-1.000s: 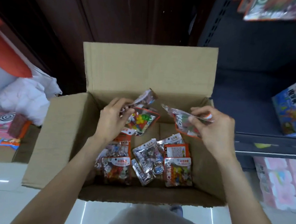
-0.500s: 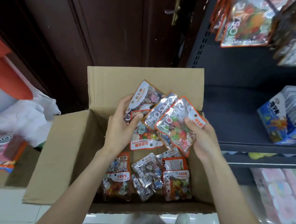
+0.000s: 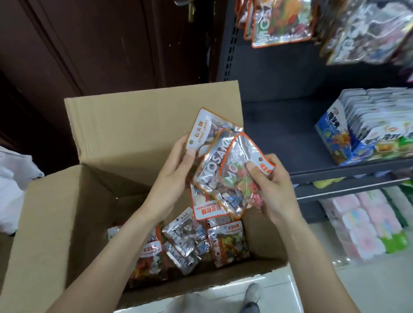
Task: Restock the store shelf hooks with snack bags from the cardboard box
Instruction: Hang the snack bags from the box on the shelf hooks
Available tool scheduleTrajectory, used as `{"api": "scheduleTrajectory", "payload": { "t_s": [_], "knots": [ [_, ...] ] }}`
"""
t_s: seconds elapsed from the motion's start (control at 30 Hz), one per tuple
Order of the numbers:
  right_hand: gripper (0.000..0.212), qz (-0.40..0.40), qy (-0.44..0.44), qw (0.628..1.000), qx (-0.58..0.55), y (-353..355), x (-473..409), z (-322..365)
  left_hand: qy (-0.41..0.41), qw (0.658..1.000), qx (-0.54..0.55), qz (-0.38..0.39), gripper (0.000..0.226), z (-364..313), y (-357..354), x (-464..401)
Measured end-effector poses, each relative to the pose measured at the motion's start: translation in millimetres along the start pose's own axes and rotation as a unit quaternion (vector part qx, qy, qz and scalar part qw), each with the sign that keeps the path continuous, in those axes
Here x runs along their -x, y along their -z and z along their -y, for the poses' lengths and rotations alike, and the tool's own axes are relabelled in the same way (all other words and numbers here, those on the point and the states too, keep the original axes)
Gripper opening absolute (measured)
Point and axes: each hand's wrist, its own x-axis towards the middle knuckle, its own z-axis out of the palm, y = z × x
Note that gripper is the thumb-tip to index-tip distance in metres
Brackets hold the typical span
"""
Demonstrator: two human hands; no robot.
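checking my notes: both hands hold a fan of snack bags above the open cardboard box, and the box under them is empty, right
Not quite. The head view shows the cardboard box is not empty: more loose bags lie on its bottom. The left hand and right hand do hold the snack bags above it.

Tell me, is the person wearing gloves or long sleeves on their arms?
No gloves and no long sleeves. The left hand and right hand are bare, and both forearms are uncovered right down to the picture's bottom edge. No watch, ring or bracelet shows on the wrists or fingers.
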Motion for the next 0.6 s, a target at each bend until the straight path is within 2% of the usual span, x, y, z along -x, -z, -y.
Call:
{"api": "scheduleTrajectory", "payload": {
  "t_s": [0.1,0.2,0.37,0.6],
  "knots": [
    [0.013,-0.026,0.044,0.998,0.038,9.9,3.9,1.0,0.024,0.997,-0.038,0.064,0.062,-0.9,-20.2,5.2],
    [0.015,-0.03,0.058,0.996,0.058,24.4,5.8,2.2,0.021,0.995,-0.067,0.076,0.081,0.0,-37.7,7.7],
    [0.013,-0.001,0.043,0.999,0.009,67.4,6.5,15.7,0.008,0.995,-0.081,0.054,0.079,0.1,-76.0,12.3],
    [0.006,0.05,-0.01,0.994,-0.1,134.7,2.6,39.1,-0.026,0.993,-0.1,-0.054,0.075,2.2,-138.9,26.7]
  ]
}}
